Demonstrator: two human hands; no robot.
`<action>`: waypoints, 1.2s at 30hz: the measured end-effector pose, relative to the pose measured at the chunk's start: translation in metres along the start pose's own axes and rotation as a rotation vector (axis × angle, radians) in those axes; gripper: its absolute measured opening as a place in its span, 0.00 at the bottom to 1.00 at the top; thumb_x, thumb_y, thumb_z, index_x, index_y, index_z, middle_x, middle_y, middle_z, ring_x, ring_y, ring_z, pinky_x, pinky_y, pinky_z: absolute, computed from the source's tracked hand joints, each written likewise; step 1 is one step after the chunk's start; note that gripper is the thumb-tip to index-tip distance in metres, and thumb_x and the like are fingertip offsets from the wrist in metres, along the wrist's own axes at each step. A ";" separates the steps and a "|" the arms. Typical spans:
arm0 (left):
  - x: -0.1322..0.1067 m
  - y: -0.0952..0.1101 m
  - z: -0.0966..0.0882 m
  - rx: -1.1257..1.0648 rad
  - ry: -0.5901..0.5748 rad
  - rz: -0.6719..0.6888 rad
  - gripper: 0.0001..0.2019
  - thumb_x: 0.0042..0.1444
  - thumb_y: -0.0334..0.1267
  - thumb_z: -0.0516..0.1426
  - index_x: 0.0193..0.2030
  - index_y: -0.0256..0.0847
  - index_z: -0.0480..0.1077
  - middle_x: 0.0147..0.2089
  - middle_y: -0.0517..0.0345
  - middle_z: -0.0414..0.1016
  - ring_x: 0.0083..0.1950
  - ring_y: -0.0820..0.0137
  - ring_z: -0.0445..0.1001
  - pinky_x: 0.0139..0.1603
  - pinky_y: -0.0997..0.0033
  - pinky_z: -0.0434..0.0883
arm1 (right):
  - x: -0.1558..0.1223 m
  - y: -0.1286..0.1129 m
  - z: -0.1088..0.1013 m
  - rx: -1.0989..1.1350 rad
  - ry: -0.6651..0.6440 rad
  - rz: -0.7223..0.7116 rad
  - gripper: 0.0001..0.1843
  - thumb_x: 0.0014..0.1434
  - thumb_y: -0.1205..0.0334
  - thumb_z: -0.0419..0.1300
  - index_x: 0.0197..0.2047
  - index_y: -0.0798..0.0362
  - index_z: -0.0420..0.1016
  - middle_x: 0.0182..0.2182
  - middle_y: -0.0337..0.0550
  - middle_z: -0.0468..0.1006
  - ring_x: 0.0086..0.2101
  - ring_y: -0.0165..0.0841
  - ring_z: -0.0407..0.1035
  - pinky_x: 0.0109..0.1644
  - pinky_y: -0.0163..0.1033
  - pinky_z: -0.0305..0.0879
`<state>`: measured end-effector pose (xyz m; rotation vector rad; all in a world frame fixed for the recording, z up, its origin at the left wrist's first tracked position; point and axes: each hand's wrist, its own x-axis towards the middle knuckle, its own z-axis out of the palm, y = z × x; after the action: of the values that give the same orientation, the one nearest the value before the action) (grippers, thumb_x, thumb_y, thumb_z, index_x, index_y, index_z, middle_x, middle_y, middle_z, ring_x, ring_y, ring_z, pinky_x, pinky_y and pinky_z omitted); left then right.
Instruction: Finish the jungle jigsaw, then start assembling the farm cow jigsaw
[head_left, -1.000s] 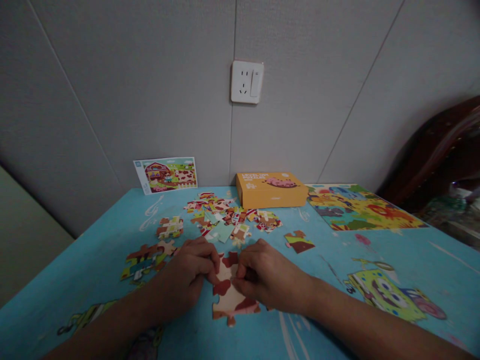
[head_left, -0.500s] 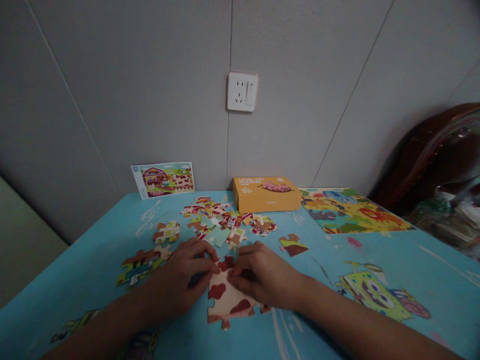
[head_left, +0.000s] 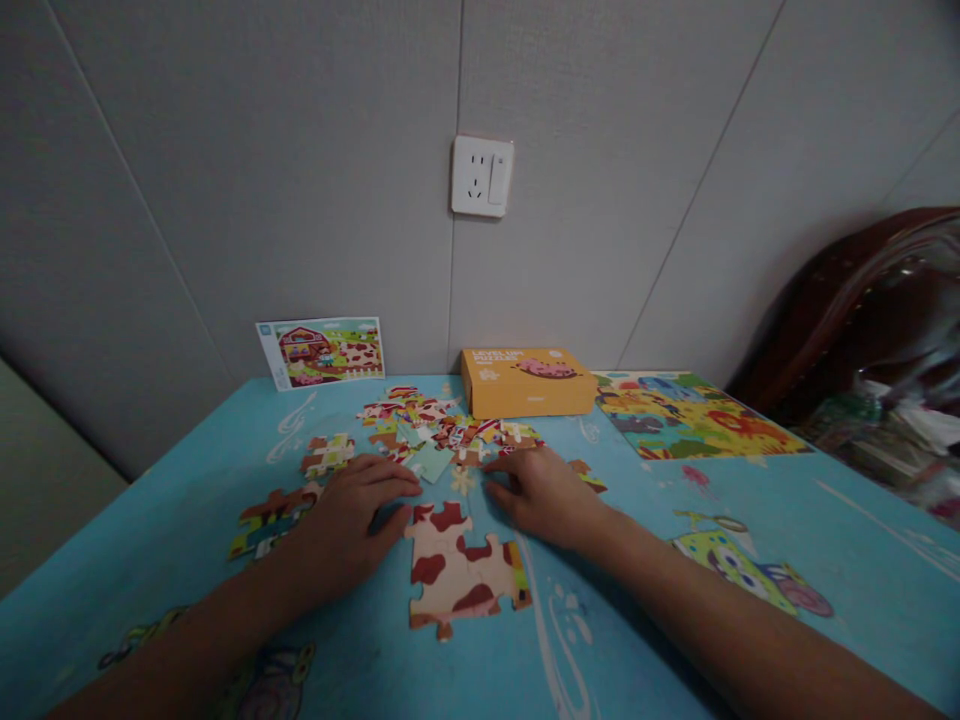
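Observation:
A joined patch of cow-patterned puzzle pieces (head_left: pixel 454 575), cream with brown spots, lies flat in front of me. At its upper left is my left hand (head_left: pixel 356 515), thumb and index finger apart, the thumb tip by the patch's edge. My right hand (head_left: pixel 544 495) is beyond the patch's upper right corner, its index finger stretched towards the near edge of a heap of loose puzzle pieces (head_left: pixel 420 420). Thumb and index are parted, with nothing visible between them. Part of a green and brown piece (head_left: pixel 589 475) shows behind the right hand.
Other joined pieces (head_left: pixel 266 520) lie left of my left hand, with another cluster (head_left: pixel 326 453) farther back. A picture card (head_left: pixel 326 352) leans on the wall beside an orange puzzle box (head_left: pixel 529 385). A finished animal puzzle (head_left: pixel 697 415) lies at the back right of the blue tablecloth (head_left: pixel 630 640).
My right hand has left the cow patch and moved up and right towards the heap, uncovering the patch's right side. My left hand has drawn slightly left, its pinch opened.

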<state>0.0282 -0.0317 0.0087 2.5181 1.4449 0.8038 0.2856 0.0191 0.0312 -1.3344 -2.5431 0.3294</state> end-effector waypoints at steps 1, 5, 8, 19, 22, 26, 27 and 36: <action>0.000 0.000 0.000 0.005 0.003 -0.005 0.12 0.58 0.33 0.54 0.43 0.42 0.78 0.47 0.53 0.79 0.50 0.62 0.73 0.57 0.55 0.68 | 0.002 0.006 -0.003 -0.018 0.035 0.054 0.12 0.59 0.65 0.56 0.40 0.54 0.82 0.27 0.46 0.79 0.27 0.33 0.69 0.32 0.36 0.58; 0.002 0.001 -0.002 0.045 -0.002 -0.035 0.12 0.58 0.34 0.54 0.42 0.43 0.79 0.48 0.53 0.79 0.51 0.62 0.73 0.56 0.55 0.70 | 0.011 0.037 -0.011 -0.096 0.224 0.241 0.16 0.61 0.59 0.57 0.46 0.58 0.81 0.37 0.53 0.81 0.37 0.40 0.73 0.41 0.40 0.62; 0.001 0.000 -0.002 0.062 -0.016 -0.054 0.13 0.58 0.36 0.53 0.42 0.43 0.79 0.50 0.52 0.78 0.53 0.59 0.73 0.58 0.52 0.69 | 0.016 0.052 -0.007 -0.091 0.246 0.214 0.24 0.60 0.51 0.60 0.52 0.59 0.77 0.45 0.56 0.79 0.44 0.42 0.72 0.48 0.41 0.62; 0.001 -0.005 0.000 0.056 -0.012 -0.028 0.13 0.56 0.36 0.54 0.43 0.43 0.79 0.51 0.50 0.78 0.54 0.57 0.73 0.58 0.50 0.70 | 0.022 0.049 -0.006 0.140 0.358 0.215 0.16 0.55 0.63 0.62 0.48 0.57 0.76 0.40 0.49 0.80 0.40 0.37 0.72 0.45 0.39 0.65; 0.000 -0.006 0.000 0.056 -0.019 -0.029 0.14 0.57 0.36 0.53 0.43 0.42 0.79 0.51 0.49 0.78 0.54 0.56 0.73 0.58 0.49 0.70 | 0.023 0.056 -0.007 0.343 0.461 0.277 0.13 0.57 0.60 0.61 0.44 0.56 0.77 0.33 0.45 0.81 0.32 0.35 0.73 0.36 0.37 0.65; 0.000 -0.005 -0.001 0.054 -0.019 -0.034 0.13 0.57 0.37 0.54 0.43 0.44 0.79 0.51 0.51 0.78 0.54 0.57 0.73 0.58 0.50 0.70 | 0.027 0.064 0.000 0.603 0.460 0.294 0.15 0.60 0.54 0.56 0.40 0.56 0.75 0.28 0.45 0.80 0.27 0.33 0.71 0.30 0.36 0.64; 0.000 -0.005 -0.001 0.055 -0.020 -0.036 0.13 0.57 0.37 0.54 0.43 0.44 0.79 0.51 0.51 0.78 0.54 0.57 0.73 0.58 0.50 0.70 | 0.027 0.064 0.001 0.635 0.453 0.287 0.16 0.61 0.52 0.54 0.38 0.56 0.74 0.26 0.44 0.78 0.25 0.32 0.70 0.29 0.35 0.63; 0.001 -0.004 -0.001 0.057 -0.045 -0.018 0.13 0.59 0.39 0.54 0.44 0.43 0.78 0.52 0.51 0.77 0.55 0.58 0.73 0.59 0.52 0.69 | 0.019 0.040 0.009 0.452 0.368 0.096 0.20 0.57 0.61 0.58 0.53 0.56 0.66 0.27 0.37 0.71 0.26 0.30 0.65 0.30 0.34 0.59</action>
<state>0.0249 -0.0290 0.0086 2.5434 1.4941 0.7078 0.3034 0.0563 0.0127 -1.2081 -1.9594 0.5772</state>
